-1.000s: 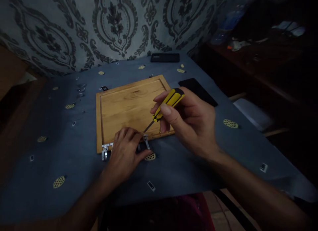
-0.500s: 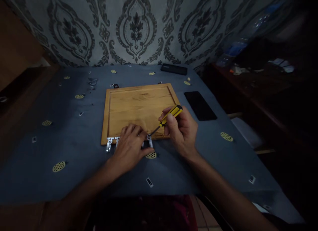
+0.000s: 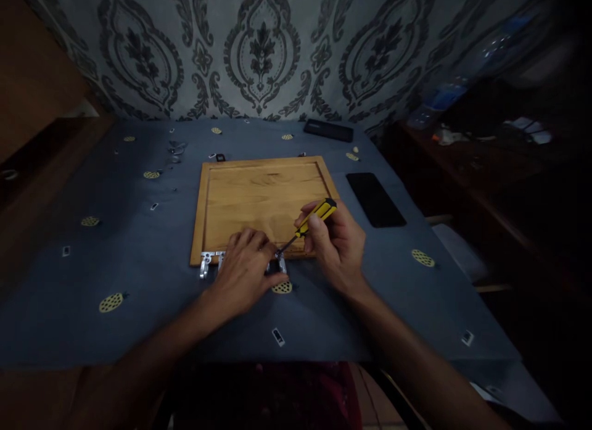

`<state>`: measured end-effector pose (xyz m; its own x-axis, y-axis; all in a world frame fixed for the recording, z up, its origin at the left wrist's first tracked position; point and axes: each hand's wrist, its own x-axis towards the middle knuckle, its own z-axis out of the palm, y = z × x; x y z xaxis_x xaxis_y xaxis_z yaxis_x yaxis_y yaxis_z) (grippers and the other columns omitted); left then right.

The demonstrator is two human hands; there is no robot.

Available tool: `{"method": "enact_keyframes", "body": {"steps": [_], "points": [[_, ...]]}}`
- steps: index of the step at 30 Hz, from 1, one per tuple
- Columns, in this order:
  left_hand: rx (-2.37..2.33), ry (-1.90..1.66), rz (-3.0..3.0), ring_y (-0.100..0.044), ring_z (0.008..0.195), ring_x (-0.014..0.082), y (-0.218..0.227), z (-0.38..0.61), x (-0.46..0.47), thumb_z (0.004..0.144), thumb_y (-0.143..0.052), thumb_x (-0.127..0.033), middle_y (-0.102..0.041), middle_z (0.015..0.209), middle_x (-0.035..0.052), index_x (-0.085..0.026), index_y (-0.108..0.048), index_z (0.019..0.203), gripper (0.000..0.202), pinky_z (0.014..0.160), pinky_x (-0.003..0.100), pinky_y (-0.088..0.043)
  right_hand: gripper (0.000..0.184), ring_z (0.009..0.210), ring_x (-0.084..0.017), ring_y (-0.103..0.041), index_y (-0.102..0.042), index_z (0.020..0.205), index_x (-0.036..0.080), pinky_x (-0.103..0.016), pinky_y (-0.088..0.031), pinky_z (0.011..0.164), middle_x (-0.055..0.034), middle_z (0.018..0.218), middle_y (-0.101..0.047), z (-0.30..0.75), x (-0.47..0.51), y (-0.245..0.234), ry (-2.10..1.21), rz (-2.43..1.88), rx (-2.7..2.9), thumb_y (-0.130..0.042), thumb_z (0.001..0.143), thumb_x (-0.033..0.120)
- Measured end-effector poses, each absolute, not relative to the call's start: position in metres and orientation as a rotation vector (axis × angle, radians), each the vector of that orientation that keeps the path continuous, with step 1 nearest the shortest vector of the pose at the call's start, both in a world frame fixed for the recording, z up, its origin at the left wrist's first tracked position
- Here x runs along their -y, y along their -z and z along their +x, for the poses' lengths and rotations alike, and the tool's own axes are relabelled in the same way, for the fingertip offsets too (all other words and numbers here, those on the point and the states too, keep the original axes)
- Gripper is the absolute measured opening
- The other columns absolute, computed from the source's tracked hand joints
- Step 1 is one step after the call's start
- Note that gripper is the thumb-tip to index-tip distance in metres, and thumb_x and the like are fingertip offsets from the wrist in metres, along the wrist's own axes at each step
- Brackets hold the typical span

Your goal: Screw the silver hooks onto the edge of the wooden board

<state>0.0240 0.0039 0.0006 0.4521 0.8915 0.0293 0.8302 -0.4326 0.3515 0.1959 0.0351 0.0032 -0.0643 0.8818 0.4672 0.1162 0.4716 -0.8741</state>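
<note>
A wooden board with a raised rim lies on a blue-grey cloth. My right hand is closed round a yellow-and-black screwdriver, whose tip rests on a small metal hook bracket at the board's near edge. My left hand lies over the near edge with fingers pressed down beside that bracket, covering part of the metal hardware. Another metal hook shows at the board's near left corner.
Two dark phones lie on the cloth, one right of the board, one at the back. Small metal parts sit at the back left. A dark shelf with clutter stands to the right. Patterned wallpaper is behind.
My right hand has dropped with the screwdriver, bringing its tip onto the bracket. The view has drawn back and shifted, so both hands look smaller. The left hand stays on the near edge.
</note>
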Motion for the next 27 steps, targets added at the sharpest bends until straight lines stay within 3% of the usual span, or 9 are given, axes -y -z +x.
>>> {"method": "enact_keyframes", "body": {"steps": [8, 19, 27], "points": [[-1.481, -0.306, 2.419, -0.052, 0.11, 0.0296, -0.001, 0.023, -0.003, 0.085, -0.077, -0.045, -0.064, 0.113, 0.0076, -0.018, -0.065, 0.115, 0.043, 0.096, 0.045, -0.042, 0.023, 0.048, -0.006, -0.049, -0.061, 0.105, 0.022, -0.022, -0.042, 0.047, 0.0033, 0.079, -0.063, 0.198, -0.035, 0.0, -0.79, -0.933, 1.539, -0.055, 0.101, 0.044], [-1.472, -0.303, 2.433, -0.052, 0.109, 0.0296, -0.003, 0.023, -0.004, 0.089, -0.071, -0.048, -0.064, 0.11, 0.008, -0.017, -0.066, 0.107, 0.036, 0.093, 0.045, -0.043, 0.018, 0.056, -0.01, -0.055, -0.064, 0.102, 0.022, -0.023, -0.043, 0.046, 0.0005, 0.08, -0.064, 0.199, -0.034, -0.001, -0.749, -0.965, 1.588, -0.063, 0.095, 0.039], [-1.477, -0.26, 2.432, -0.052, 0.11, 0.0303, -0.004, 0.024, -0.004, 0.086, -0.076, -0.046, -0.063, 0.11, 0.0081, -0.016, -0.067, 0.108, 0.038, 0.093, 0.045, -0.043, 0.021, 0.045, -0.006, -0.05, -0.064, 0.09, 0.02, -0.022, -0.043, 0.043, 0.0021, 0.075, -0.064, 0.199, -0.032, -0.011, -0.89, -0.92, 1.554, -0.066, 0.094, 0.041]]}}
